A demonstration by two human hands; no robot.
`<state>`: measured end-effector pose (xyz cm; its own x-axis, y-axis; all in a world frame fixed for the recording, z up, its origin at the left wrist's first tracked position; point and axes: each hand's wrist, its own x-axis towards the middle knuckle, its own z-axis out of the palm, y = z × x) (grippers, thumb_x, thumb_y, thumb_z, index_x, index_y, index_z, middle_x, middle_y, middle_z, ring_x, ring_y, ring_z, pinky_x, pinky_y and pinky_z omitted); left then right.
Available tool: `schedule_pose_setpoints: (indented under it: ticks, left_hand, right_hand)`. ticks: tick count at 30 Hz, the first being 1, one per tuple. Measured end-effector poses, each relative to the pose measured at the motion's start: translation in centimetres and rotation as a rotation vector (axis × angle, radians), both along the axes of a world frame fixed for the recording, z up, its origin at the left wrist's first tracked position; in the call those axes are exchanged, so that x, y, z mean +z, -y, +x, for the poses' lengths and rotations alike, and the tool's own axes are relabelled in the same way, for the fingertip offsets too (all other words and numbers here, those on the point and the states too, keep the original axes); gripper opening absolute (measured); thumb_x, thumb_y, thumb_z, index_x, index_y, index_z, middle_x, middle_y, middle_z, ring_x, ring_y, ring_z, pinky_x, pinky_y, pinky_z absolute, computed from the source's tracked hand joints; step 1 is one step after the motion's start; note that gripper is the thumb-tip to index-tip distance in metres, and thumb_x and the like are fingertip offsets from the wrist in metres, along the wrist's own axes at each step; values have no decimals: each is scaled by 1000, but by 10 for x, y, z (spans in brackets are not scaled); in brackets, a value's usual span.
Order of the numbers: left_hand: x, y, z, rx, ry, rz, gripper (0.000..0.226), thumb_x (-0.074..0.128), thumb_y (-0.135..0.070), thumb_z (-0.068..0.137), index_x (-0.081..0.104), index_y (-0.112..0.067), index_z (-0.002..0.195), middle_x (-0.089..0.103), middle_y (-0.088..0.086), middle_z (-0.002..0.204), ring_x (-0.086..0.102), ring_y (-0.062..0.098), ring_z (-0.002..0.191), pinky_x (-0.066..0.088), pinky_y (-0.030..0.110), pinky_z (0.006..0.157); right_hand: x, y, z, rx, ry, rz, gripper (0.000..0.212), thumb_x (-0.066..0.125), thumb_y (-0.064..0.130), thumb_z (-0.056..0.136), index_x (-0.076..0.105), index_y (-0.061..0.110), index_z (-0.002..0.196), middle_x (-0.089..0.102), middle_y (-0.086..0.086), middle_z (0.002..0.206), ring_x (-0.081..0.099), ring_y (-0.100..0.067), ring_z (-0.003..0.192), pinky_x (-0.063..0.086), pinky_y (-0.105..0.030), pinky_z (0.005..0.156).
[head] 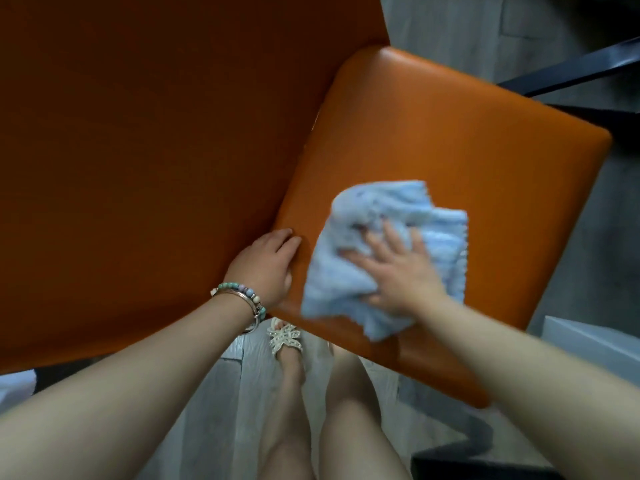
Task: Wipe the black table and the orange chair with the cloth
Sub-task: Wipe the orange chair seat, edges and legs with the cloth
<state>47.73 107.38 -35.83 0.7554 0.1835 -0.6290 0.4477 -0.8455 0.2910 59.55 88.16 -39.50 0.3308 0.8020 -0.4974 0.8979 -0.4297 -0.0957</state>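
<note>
The orange chair fills the view: its backrest (138, 150) on the left and its padded seat (467, 140) to the right. A light blue cloth (377, 216) lies bunched on the near part of the seat. My right hand (398, 275) presses down on the cloth with fingers spread, the fabric bunched around them. My left hand (270, 265), with bracelets at the wrist, holds the seat's left edge where it meets the backrest, fingers curled round the rim. The black table's top is out of view.
Grey wood-look floor (221, 410) lies below the chair, with my legs and a sandalled foot (287, 341) close to the seat's near edge. A black bar (571, 67) crosses the upper right. A pale box corner (595, 337) sits at the right edge.
</note>
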Motion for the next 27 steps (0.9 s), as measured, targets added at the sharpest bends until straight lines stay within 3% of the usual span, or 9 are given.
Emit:
schedule_pose_setpoints:
  ticks: [4, 7, 11, 14, 16, 20, 22, 24, 27]
  left_hand:
    - [-3, -3, -1, -51, -54, 4, 57, 42, -18, 95, 22, -19, 148, 17, 0, 156, 20, 22, 141, 26, 32, 111]
    - [-3, -4, -1, 15, -50, -27, 59, 43, -16, 94, 20, -22, 148, 15, -2, 156, 22, 20, 140, 29, 32, 109]
    - [-2, -2, 4, 329, 2, -95, 57, 45, -8, 90, 29, -17, 145, 21, 2, 154, 31, 22, 137, 32, 32, 106]
    - [0, -1, 8, 388, 15, -98, 56, 45, -8, 90, 31, -17, 144, 26, 1, 152, 35, 22, 133, 35, 31, 102]
    - [0, 1, 9, 342, 1, -69, 56, 45, -13, 92, 28, -21, 145, 26, -1, 152, 38, 21, 131, 39, 32, 99]
    - [-1, 3, 11, 320, -25, -39, 57, 44, -19, 94, 23, -27, 147, 28, -3, 151, 39, 19, 129, 44, 35, 98]
    - [0, 3, 15, 379, -15, -65, 58, 44, -19, 94, 22, -27, 147, 33, -3, 148, 41, 19, 129, 45, 36, 96]
    - [2, 3, 15, 459, -18, -95, 58, 45, -17, 94, 23, -26, 147, 34, -1, 149, 40, 20, 130, 42, 35, 99]
    - [8, 5, 5, 570, -19, -132, 58, 48, -14, 91, 28, -19, 146, 34, 4, 149, 36, 22, 134, 32, 30, 105]
  right_hand:
    - [7, -22, 96, -785, 98, 1, 69, 37, 59, 86, 8, 45, 147, 0, 0, 159, 0, -30, 145, 6, -56, 112]
    - [4, -47, 84, -1059, 123, 29, 70, 47, 54, 86, 15, 43, 146, 4, -2, 159, 4, -33, 144, 10, -60, 110]
    - [-8, -29, -26, -453, 67, 170, 86, 74, 54, 57, 43, 39, 136, 38, -9, 145, 30, -38, 132, 24, -65, 100]
    - [-15, 12, -28, 82, 11, 286, 73, 58, 62, 58, 44, 40, 127, 42, -3, 136, 35, -36, 124, 24, -56, 95]
    - [-11, 12, 10, 40, 80, 273, 67, 41, 60, 69, 35, 41, 132, 46, -5, 139, 31, -32, 126, 22, -51, 97]
    - [3, -18, 92, -869, 138, 53, 64, 45, 48, 89, 16, 44, 145, 7, -1, 158, 6, -31, 143, 15, -56, 108]
    - [10, -39, 83, -1032, 146, 38, 64, 47, 46, 89, 17, 42, 146, 5, -3, 158, 5, -33, 143, 15, -59, 108]
    - [5, -46, 42, -841, 90, 54, 65, 52, 45, 87, 24, 41, 145, 14, -5, 157, 11, -33, 141, 18, -60, 106]
    - [-6, -34, -11, -154, 19, 271, 55, 65, 39, 61, 63, 38, 115, 47, -7, 130, 39, -33, 115, 35, -52, 85]
